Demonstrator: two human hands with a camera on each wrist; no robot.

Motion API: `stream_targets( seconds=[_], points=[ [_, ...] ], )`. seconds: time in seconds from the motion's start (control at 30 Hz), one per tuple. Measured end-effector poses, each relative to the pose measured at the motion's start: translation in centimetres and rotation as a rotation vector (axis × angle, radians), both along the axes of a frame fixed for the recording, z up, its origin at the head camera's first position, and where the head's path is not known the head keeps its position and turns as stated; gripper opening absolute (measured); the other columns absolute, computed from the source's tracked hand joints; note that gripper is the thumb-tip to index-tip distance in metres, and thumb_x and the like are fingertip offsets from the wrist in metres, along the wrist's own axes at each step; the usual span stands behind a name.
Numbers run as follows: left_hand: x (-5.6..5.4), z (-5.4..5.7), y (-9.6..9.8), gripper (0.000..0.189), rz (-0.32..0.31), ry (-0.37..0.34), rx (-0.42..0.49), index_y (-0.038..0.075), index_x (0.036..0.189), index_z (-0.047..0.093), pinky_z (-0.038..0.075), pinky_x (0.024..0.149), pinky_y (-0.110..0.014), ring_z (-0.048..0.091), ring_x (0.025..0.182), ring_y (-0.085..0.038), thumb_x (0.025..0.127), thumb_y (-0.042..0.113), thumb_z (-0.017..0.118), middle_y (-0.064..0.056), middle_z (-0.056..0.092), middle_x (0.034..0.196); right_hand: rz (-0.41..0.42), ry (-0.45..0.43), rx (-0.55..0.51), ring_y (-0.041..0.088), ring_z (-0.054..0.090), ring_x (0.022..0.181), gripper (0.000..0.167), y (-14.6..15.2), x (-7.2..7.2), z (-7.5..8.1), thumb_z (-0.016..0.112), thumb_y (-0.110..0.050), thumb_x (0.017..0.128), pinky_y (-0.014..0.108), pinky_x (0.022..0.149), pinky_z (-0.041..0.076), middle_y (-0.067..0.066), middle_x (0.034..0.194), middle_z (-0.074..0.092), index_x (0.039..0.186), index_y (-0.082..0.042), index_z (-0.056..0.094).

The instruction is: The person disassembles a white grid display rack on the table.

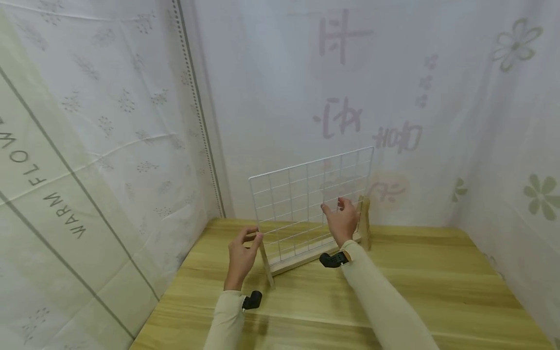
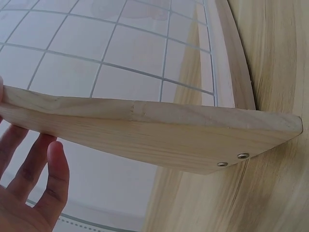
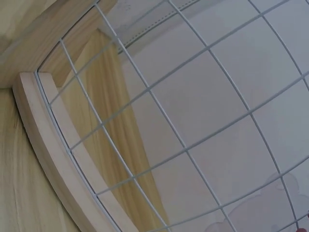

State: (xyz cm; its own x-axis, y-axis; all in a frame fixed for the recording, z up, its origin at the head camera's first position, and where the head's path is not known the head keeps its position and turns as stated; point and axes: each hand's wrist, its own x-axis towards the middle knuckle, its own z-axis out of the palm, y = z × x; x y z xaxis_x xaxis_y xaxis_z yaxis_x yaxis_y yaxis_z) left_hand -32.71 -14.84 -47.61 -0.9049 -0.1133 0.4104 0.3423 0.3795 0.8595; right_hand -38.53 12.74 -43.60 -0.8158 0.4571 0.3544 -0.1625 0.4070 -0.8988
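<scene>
A white wire grid panel [image 1: 294,199] stands upright along the base bar [image 2: 231,63] of a wooden stand. My left hand [image 1: 241,253] grips the upper part of the stand's left side piece [image 2: 159,125], with fingers on its outer face and the thumb mostly cut off in the left wrist view. In front of the grid, near the right side piece [image 1: 365,218], is my right hand [image 1: 343,221], its thumb and fingers bent but apart. Only its fingertips [image 3: 302,230] show in the right wrist view, by a wire; contact is unclear.
The stand rests on a wood-grain table [image 1: 306,306]. Behind it hangs a pale printed curtain [image 1: 271,97], with another patterned curtain [image 1: 109,121] along the left. Two screw heads [image 2: 243,156] sit low on the left side piece.
</scene>
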Motion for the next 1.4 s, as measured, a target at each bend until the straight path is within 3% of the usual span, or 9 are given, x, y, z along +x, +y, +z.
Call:
stream_targets(
  seconds=[0.3,0.57,0.73,0.93,1.17,1.4],
  points=[
    [-0.2,0.1,-0.1,0.021,-0.011,0.032,-0.01,0.013,0.115,0.069,0.06,0.078,-0.044,0.069,0.111,-0.032,0.098,0.025,0.067,-0.012,0.067,0.128,-0.052,-0.03,-0.087,0.041,0.056,0.115,0.059,-1.2,-0.2,0.3,0.08,-0.033,0.084,0.056,0.098,0.043,0.024,0.125,0.064,0.129,-0.001,0.058],
    [0.0,-0.6,0.3,0.019,-0.018,0.041,-0.01,0.018,0.114,0.069,0.06,0.075,-0.036,0.069,0.11,-0.03,0.098,0.027,0.067,-0.009,0.069,0.125,-0.062,-0.049,0.012,0.038,0.059,0.106,0.058,-0.8,0.0,-0.2,0.077,-0.039,0.087,0.055,0.092,0.045,0.021,0.119,0.063,0.126,-0.003,0.054],
    [0.0,-0.7,0.7,0.022,-0.028,0.08,-0.029,0.016,0.116,0.07,0.058,0.073,-0.033,0.068,0.107,-0.032,0.099,0.028,0.066,-0.011,0.07,0.123,-0.063,-0.016,0.025,0.039,0.06,0.104,0.059,-0.4,0.2,-0.2,0.076,-0.038,0.089,0.055,0.091,0.045,0.021,0.121,0.062,0.129,-0.002,0.054],
    [0.1,-0.5,0.6,0.022,-0.037,0.068,-0.027,0.02,0.117,0.069,0.058,0.073,-0.03,0.067,0.109,-0.031,0.1,0.031,0.064,-0.01,0.069,0.125,-0.055,-0.006,0.039,0.038,0.059,0.105,0.059,-0.3,0.3,-0.2,0.075,-0.037,0.09,0.055,0.089,0.046,0.02,0.12,0.061,0.132,-0.002,0.053],
    [0.0,-0.4,0.2,0.024,-0.038,0.068,-0.005,0.018,0.119,0.07,0.056,0.07,-0.024,0.068,0.109,-0.03,0.099,0.031,0.066,-0.007,0.069,0.125,-0.046,0.035,0.002,0.036,0.056,0.101,0.055,-0.9,0.1,1.3,0.075,-0.034,0.091,0.054,0.089,0.044,0.02,0.118,0.057,0.131,-0.003,0.052],
    [-0.1,-0.3,0.0,0.019,-0.022,0.072,0.017,0.02,0.115,0.072,0.057,0.068,-0.026,0.069,0.107,-0.03,0.098,0.026,0.067,-0.008,0.07,0.123,-0.047,0.052,-0.026,0.035,0.056,0.1,0.055,-1.2,0.0,2.4,0.076,-0.033,0.089,0.053,0.089,0.045,0.02,0.117,0.058,0.128,-0.003,0.053]
  ],
)
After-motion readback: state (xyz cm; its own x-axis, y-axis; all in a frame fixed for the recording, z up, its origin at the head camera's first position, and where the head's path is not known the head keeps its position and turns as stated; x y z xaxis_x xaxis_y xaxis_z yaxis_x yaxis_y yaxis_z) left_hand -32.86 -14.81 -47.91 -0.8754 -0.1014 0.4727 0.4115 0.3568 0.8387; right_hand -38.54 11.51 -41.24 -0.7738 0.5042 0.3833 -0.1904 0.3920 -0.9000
